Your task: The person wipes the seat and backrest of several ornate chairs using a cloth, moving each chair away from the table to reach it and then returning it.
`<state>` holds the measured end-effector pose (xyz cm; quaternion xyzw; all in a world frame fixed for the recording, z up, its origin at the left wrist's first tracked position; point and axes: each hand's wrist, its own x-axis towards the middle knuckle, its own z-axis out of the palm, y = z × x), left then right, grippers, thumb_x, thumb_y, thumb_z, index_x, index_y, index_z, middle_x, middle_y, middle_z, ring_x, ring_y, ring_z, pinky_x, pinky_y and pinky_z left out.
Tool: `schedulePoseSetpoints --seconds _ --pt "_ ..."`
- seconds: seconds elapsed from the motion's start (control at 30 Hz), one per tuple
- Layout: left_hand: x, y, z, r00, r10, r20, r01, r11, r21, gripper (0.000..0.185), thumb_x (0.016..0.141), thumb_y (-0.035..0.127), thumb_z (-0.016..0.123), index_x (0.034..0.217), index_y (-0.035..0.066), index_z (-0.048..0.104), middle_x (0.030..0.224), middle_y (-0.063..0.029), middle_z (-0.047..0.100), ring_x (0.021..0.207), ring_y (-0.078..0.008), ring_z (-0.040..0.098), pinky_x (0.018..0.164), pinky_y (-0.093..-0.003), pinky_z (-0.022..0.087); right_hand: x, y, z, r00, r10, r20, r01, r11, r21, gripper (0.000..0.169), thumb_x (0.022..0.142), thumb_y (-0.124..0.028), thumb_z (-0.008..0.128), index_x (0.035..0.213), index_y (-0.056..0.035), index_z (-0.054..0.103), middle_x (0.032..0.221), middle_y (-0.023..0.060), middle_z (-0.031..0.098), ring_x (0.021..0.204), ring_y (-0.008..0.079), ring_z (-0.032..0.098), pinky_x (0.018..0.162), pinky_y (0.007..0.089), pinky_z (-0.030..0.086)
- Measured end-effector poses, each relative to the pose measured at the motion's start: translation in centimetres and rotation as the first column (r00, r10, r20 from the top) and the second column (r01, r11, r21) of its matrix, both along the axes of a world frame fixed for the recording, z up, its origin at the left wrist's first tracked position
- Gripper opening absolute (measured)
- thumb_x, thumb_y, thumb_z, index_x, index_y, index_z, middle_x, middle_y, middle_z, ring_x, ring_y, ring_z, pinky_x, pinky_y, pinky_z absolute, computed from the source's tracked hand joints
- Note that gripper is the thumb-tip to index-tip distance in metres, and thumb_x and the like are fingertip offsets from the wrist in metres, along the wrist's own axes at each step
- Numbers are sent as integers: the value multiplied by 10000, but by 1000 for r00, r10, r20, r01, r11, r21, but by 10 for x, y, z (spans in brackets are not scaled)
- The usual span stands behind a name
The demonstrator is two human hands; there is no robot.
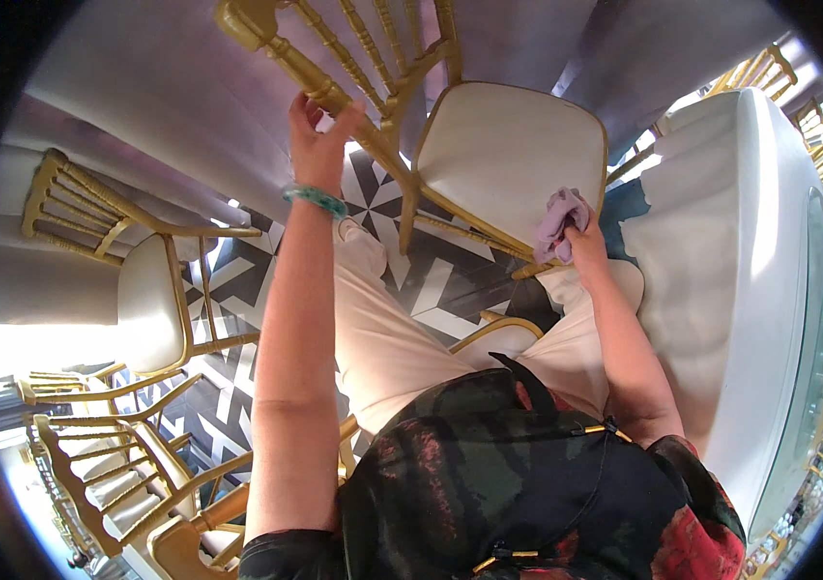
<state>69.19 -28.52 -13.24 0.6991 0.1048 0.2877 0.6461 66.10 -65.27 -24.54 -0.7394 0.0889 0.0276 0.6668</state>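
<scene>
A gold chair (411, 145) with turned spindles and a white padded seat (513, 145) stands before me. At its back post, my left hand (321, 141) has its thumb and fingers parted around or right beside the gold wood; whether they grip it is unclear. A green bangle (315, 201) circles that wrist. My right hand (581, 235) is closed on a crumpled light purple cloth (562, 221) over the front right part of the seat.
A white-clothed table with a glass top (795, 348) runs along the right. Other gold chairs stand at the left (154, 304) and lower left (121, 471). Pale curtains (143, 138) hang behind. Part of another white seat (502, 341) shows between my legs, above a black and white patterned floor (433, 290).
</scene>
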Motion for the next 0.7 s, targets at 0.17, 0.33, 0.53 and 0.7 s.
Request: schedulePoseSetpoints --seconds 0.17,0.33,0.53,0.7 --pt "32 5 27 982 -135 128 164 956 -243 415 732 144 704 1070 -5 515 896 -92 605 825 -183 575 774 -284 445 8 -5 -1 994 100 33 -82 930 -358 507 748 35 425 1211 -159 500 1136 141 558 1011 238 553 874 294 415" --pt "45 15 15 950 -246 191 295 906 -304 148 777 84 634 890 10 575 747 -112 614 621 -201 593 572 -320 494 20 23 -37 988 123 -92 -150 893 -424 493 746 3 408 1200 -160 507 1127 209 553 1053 326 533 903 339 400" --pt "38 0 27 977 -156 143 193 936 -294 137 759 103 666 784 19 560 632 -79 585 518 -132 527 498 -255 432 31 94 -52 897 440 -46 -377 705 -601 483 740 -75 493 1212 -177 503 1152 157 555 1076 325 516 921 371 390" --pt "37 3 25 979 -121 163 165 943 -289 158 751 111 674 760 28 540 612 -68 574 498 -126 522 484 -248 426 41 166 -41 656 753 -46 -334 236 -912 414 724 -228 601 1133 -191 554 1174 76 522 1193 270 399 945 513 328"
